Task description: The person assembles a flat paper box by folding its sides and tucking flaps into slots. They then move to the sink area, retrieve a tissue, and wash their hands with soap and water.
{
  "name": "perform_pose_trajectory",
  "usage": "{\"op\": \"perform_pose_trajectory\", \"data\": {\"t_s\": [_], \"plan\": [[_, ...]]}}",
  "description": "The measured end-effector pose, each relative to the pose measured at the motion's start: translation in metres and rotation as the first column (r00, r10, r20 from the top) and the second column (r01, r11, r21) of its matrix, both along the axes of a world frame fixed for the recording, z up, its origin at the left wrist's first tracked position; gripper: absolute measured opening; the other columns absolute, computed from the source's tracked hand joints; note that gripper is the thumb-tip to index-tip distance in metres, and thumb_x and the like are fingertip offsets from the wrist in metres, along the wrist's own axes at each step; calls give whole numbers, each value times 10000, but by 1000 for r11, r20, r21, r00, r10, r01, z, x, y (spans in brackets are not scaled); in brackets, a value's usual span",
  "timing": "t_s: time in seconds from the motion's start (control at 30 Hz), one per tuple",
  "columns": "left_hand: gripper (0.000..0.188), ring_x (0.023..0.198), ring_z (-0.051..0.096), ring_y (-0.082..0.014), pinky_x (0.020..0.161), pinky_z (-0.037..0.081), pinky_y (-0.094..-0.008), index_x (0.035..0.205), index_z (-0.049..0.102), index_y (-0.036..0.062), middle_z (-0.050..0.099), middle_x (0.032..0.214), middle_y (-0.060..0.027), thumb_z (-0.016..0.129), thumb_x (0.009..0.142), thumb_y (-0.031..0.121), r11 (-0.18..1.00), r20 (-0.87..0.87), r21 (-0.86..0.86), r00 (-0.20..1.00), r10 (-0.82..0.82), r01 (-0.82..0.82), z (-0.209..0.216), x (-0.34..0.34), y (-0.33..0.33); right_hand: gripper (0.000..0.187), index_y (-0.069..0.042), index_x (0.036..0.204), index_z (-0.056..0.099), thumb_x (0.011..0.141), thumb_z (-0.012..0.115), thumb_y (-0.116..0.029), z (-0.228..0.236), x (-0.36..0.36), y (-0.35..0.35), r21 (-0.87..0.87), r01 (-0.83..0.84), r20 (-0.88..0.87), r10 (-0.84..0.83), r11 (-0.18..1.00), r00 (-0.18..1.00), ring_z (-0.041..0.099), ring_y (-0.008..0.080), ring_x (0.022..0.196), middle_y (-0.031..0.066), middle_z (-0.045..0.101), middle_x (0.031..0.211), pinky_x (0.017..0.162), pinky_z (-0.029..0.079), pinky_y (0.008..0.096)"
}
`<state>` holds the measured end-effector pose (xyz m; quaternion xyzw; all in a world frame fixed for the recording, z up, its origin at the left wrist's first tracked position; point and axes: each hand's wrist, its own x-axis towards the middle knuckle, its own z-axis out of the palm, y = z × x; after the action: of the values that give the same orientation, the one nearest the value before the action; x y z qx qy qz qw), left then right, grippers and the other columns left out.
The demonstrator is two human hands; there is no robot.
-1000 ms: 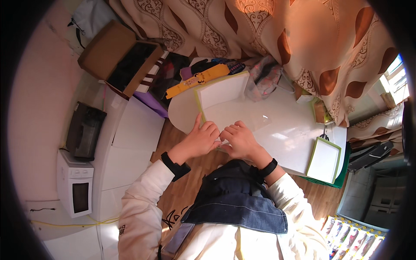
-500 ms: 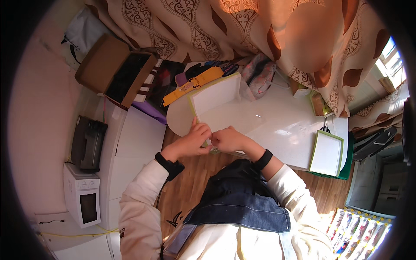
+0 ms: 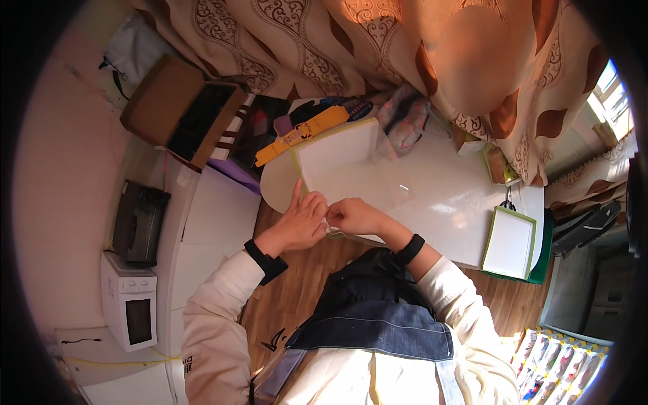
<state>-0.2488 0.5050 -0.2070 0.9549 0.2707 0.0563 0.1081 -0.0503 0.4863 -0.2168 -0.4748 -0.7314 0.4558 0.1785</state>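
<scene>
A shallow white cardboard box (image 3: 337, 156) with green outer edges stands on the white table, a clear plastic film (image 3: 398, 177) over or beside its right part. At its near left corner my left hand (image 3: 305, 217) grips the edge, the index finger stretched out along the side and the other fingers curled. Right against it, my right hand (image 3: 353, 216) is closed with the fingertips pinched at the same corner. What sits between those fingertips is hidden. Both wrists wear black bands.
The table (image 3: 445, 223) holds a yellow printed strip (image 3: 304, 135), a plastic bag (image 3: 403, 118) and a green-rimmed white tray or lid (image 3: 509, 241). An open brown carton (image 3: 169, 101) stands at the left, above a white cabinet (image 3: 219, 202). A patterned curtain (image 3: 304, 40) hangs behind.
My left index finger has lifted and straightened a little along the box side. Both hands stay at the same corner; the box has hardly moved.
</scene>
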Motion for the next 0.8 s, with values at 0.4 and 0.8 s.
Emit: {"op": "perform_pose_trajectory", "data": {"t_s": [0.4, 0.8], "plan": [[649, 1419, 128, -326, 1151, 67, -452, 1445, 206, 30, 214, 1502, -185, 493, 905, 245, 815, 559, -471, 602, 571, -336, -49, 13, 19, 263, -81, 988, 629, 749, 636, -191, 16, -4, -22, 566, 107, 105, -200, 817, 974, 591, 321, 923, 135, 640, 970, 917, 361, 429], [548, 1178, 488, -388, 988, 382, -429, 1353, 351, -7, 524, 1246, -257, 287, 1008, 413, 483, 246, -684, 450, 859, -548, -79, 30, 91, 568, -112, 1440, 255, 941, 451, -302, -19, 100, 29, 208, 652, 213, -684, 729, 697, 613, 440, 901, 245, 649, 982, 805, 474, 517]]}}
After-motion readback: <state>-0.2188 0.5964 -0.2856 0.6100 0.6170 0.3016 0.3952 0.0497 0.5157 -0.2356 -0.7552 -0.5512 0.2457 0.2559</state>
